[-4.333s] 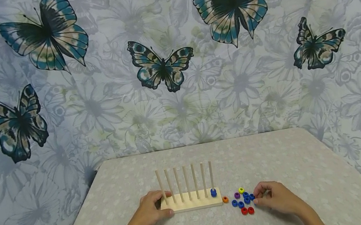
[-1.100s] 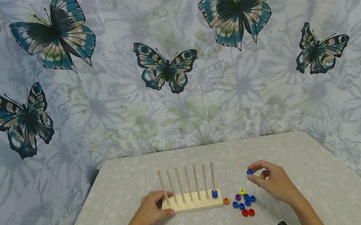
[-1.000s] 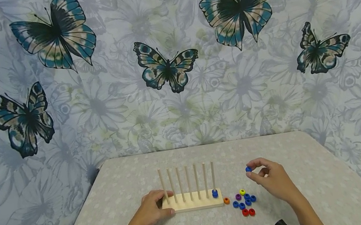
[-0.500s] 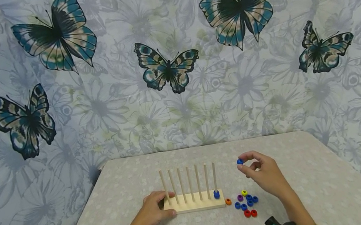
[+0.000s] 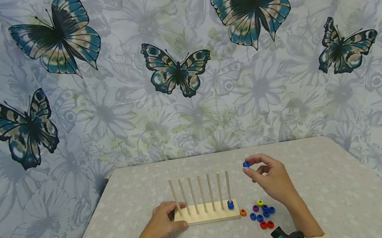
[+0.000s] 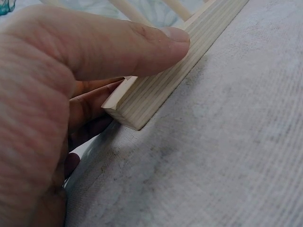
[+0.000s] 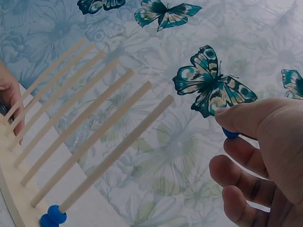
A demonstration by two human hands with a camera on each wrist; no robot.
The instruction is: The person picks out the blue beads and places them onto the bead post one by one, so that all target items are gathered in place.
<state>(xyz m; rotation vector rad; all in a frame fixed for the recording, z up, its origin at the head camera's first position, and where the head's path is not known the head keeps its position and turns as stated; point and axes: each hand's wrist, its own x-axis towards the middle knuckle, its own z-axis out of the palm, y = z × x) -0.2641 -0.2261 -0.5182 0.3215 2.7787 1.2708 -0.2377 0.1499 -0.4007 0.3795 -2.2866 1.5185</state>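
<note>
A wooden peg stand with several upright rods sits mid-table. My left hand grips its left end, thumb along the front edge and fingers behind, as the left wrist view shows on the wooden base. Blue beads are stacked at the foot of the rightmost rod; two show in the right wrist view. Raised to the right of that rod, my right hand pinches a blue bead between thumb and index finger. In the right wrist view this bead is partly covered by the thumb.
Loose beads lie right of the stand: several blue, two red, one purple, one yellow. An orange bead lies close to the stand's right end. The cloth-covered table meets a butterfly-patterned wall behind.
My right hand has picked the blue bead from the loose group, lifted it and carried it leftward toward the rightmost rod. My left hand keeps its grip on the stand.
</note>
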